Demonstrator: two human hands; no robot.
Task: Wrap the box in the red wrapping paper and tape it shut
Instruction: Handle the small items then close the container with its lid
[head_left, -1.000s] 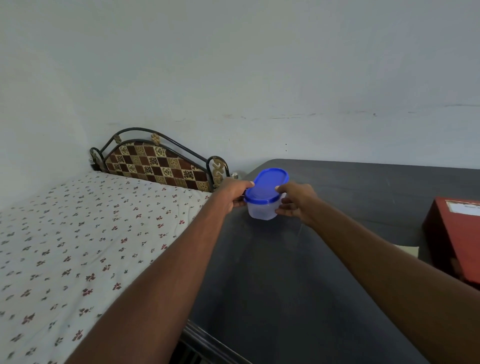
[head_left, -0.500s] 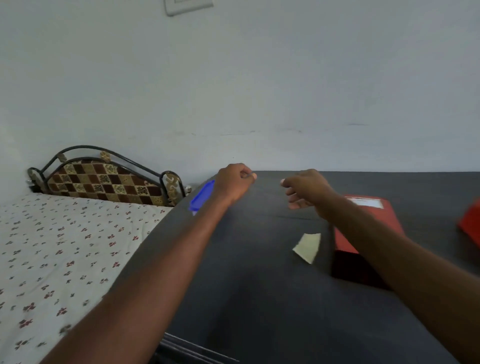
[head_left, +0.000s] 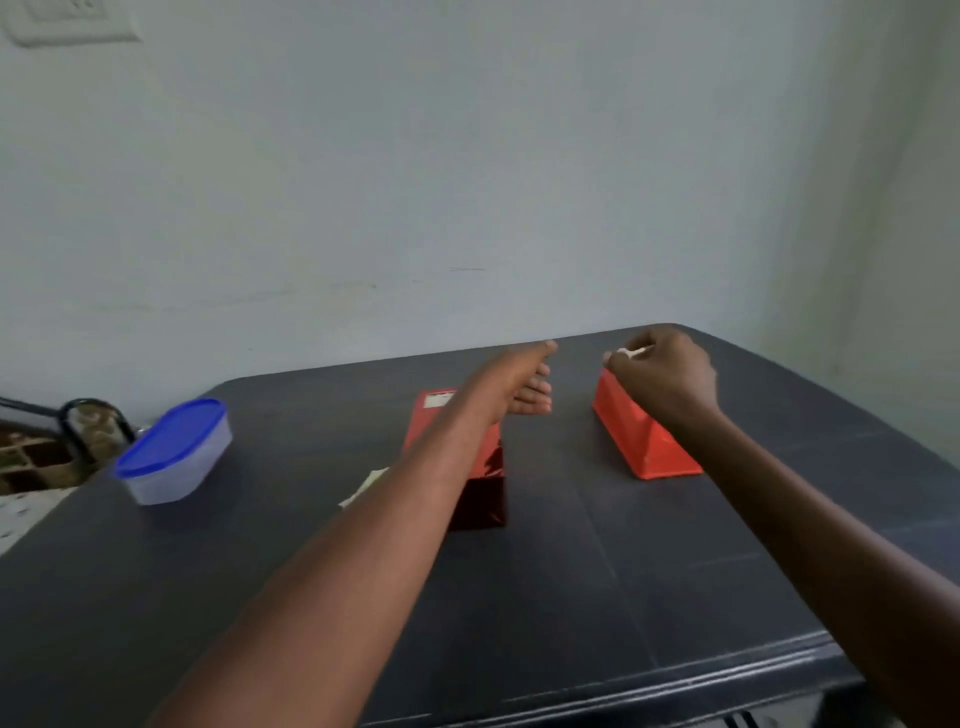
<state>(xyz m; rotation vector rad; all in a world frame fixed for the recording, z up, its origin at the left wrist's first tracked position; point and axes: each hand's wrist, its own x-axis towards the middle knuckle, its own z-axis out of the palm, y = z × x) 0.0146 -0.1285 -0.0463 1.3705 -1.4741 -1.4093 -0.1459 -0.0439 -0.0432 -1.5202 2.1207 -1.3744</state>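
While both arms reach out over the dark table (head_left: 597, 571), the right hand (head_left: 667, 371) hovers at the far top end of an orange-red wrapped box (head_left: 641, 441), its fingers curled in a pinch on a small pale scrap; what the scrap is cannot be told. Just to that hand's left, the left hand (head_left: 524, 387) is spread flat, fingers loose, holding nothing. Beneath the left forearm stands a shiny dark-red box (head_left: 483, 467) with a white label on top, and a pale slip of paper (head_left: 366, 486) lies beside it. Well off to the left of both hands sits a clear container with a blue lid (head_left: 174, 449).
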